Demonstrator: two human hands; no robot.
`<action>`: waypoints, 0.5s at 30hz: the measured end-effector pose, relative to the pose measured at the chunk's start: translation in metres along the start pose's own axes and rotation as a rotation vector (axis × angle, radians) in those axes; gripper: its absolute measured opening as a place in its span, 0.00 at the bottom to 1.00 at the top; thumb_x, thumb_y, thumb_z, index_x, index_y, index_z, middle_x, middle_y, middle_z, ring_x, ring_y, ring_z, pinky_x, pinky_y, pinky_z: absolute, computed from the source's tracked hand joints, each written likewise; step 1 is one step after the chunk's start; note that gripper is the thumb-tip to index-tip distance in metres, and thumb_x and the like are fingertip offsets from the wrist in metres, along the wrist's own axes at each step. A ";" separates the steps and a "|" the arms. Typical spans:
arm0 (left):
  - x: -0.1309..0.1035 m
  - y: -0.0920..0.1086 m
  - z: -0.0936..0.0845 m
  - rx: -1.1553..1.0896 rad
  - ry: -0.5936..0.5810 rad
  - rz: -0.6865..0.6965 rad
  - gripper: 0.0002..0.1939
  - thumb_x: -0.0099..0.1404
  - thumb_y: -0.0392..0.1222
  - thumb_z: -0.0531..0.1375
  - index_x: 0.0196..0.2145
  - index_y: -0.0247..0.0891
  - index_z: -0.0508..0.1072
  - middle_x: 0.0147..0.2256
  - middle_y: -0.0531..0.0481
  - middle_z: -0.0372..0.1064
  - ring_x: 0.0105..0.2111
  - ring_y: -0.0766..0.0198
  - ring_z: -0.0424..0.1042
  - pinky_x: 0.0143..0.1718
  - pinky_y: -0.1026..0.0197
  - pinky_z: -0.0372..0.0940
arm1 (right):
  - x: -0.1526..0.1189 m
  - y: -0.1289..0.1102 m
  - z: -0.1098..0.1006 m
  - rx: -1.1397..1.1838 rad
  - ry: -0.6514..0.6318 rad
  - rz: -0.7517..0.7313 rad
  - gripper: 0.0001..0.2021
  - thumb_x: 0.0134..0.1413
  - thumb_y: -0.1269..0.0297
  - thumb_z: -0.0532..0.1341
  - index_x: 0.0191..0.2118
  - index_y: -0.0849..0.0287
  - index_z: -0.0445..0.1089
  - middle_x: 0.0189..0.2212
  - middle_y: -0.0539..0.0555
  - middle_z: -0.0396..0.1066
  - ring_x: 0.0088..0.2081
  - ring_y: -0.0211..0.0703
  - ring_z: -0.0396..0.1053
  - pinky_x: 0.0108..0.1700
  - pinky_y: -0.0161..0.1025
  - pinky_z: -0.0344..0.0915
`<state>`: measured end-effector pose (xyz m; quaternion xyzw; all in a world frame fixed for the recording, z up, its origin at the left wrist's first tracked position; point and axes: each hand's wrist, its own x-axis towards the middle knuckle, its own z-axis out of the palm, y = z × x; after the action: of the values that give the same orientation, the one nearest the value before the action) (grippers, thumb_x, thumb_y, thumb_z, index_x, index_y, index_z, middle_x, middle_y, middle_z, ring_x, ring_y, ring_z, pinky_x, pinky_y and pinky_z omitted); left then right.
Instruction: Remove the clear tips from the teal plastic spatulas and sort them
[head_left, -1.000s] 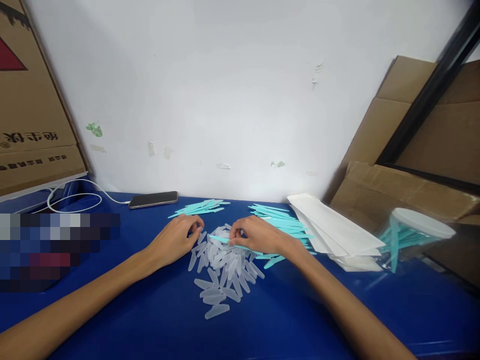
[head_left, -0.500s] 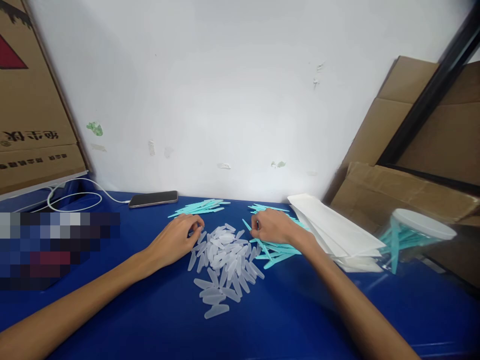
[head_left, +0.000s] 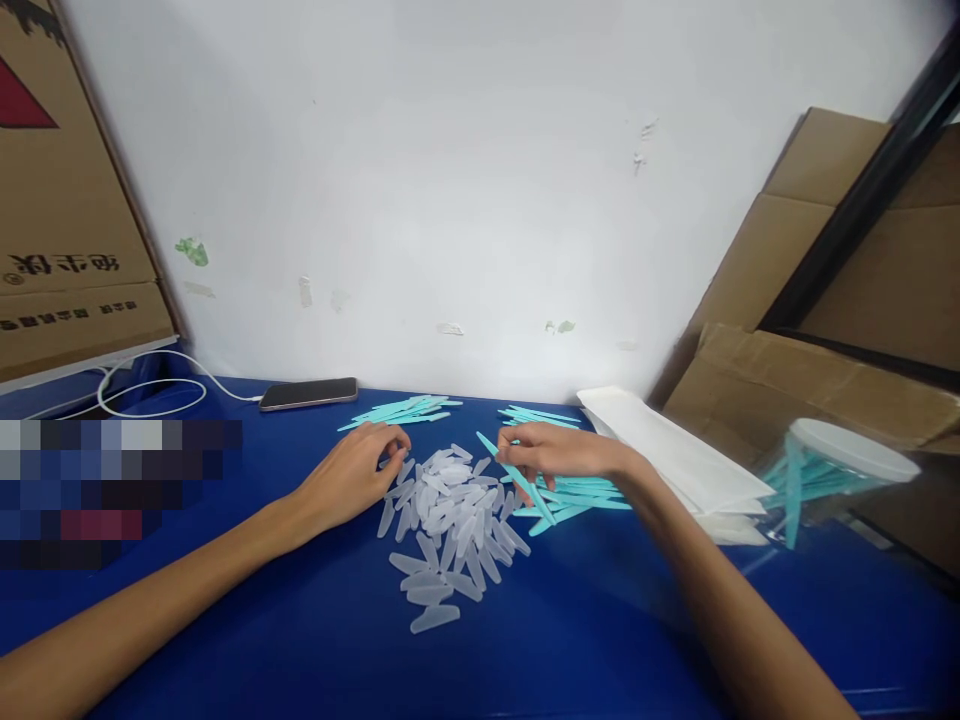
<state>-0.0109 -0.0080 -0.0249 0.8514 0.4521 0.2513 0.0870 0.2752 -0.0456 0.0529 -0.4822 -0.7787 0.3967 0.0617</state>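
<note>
A heap of translucent white caps (head_left: 450, 500) lies in the middle of the blue table (head_left: 300, 620). My left hand (head_left: 364, 465) rests at the heap's left edge, fingers curled with thumb near the fingertips; whether something small is between them is hidden. Just behind it lies a pile of turquoise sticks (head_left: 409, 410). My right hand (head_left: 544, 452) pinches one turquoise stick (head_left: 525, 487), which slants down to the right. Under and beside that hand spreads a second turquoise pile (head_left: 585, 495), with more sticks (head_left: 536, 413) behind it.
A phone (head_left: 309, 393) with a white cable (head_left: 225, 388) lies at the back left. White paper sleeves (head_left: 667, 450) lie on the right, beside a clear container (head_left: 832, 470) of turquoise sticks with a white lid. Cardboard boxes (head_left: 75, 200) stand on both sides.
My right hand has lifted slightly off the turquoise pile and turned, with one stick now raised in its fingers. My left hand has hardly moved. The view has shifted a little.
</note>
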 end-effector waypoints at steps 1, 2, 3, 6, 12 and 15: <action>0.000 0.000 0.000 0.001 0.000 0.000 0.13 0.70 0.46 0.50 0.40 0.41 0.73 0.36 0.46 0.73 0.40 0.54 0.70 0.39 0.54 0.63 | -0.003 0.000 -0.002 0.004 -0.026 0.008 0.08 0.63 0.59 0.53 0.33 0.56 0.60 0.28 0.53 0.75 0.32 0.43 0.73 0.28 0.34 0.66; 0.000 0.000 -0.001 0.001 0.000 -0.001 0.13 0.70 0.46 0.50 0.40 0.41 0.73 0.36 0.46 0.73 0.40 0.54 0.70 0.39 0.55 0.63 | -0.005 0.000 -0.004 0.001 -0.035 0.013 0.08 0.63 0.60 0.53 0.33 0.56 0.60 0.29 0.54 0.76 0.34 0.43 0.74 0.28 0.34 0.66; 0.000 0.000 -0.001 0.001 -0.001 -0.002 0.13 0.70 0.46 0.50 0.40 0.41 0.73 0.36 0.47 0.73 0.40 0.54 0.70 0.39 0.55 0.63 | -0.007 -0.001 -0.004 -0.003 -0.034 0.018 0.08 0.62 0.60 0.54 0.32 0.56 0.60 0.30 0.55 0.77 0.36 0.44 0.74 0.28 0.34 0.66; 0.001 0.000 0.000 0.004 0.006 -0.005 0.13 0.69 0.46 0.51 0.40 0.42 0.73 0.36 0.47 0.73 0.40 0.54 0.70 0.39 0.56 0.63 | -0.011 -0.001 -0.004 -0.005 -0.023 0.022 0.07 0.60 0.63 0.55 0.31 0.56 0.60 0.32 0.55 0.78 0.39 0.47 0.75 0.27 0.35 0.66; 0.001 -0.002 0.002 0.016 0.005 0.000 0.13 0.69 0.46 0.51 0.40 0.41 0.73 0.37 0.47 0.73 0.41 0.54 0.70 0.41 0.55 0.63 | -0.011 -0.002 -0.003 -0.025 -0.026 0.041 0.05 0.59 0.64 0.56 0.31 0.55 0.62 0.32 0.54 0.78 0.39 0.47 0.75 0.30 0.36 0.69; 0.001 -0.001 0.001 0.010 -0.003 -0.006 0.13 0.69 0.47 0.51 0.40 0.41 0.73 0.37 0.47 0.73 0.40 0.55 0.70 0.41 0.55 0.63 | -0.013 -0.004 -0.004 -0.023 -0.053 0.044 0.06 0.60 0.63 0.56 0.31 0.55 0.61 0.34 0.54 0.78 0.40 0.47 0.75 0.31 0.36 0.70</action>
<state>-0.0105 -0.0062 -0.0261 0.8508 0.4557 0.2477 0.0841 0.2812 -0.0545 0.0614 -0.4892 -0.7737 0.4016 0.0265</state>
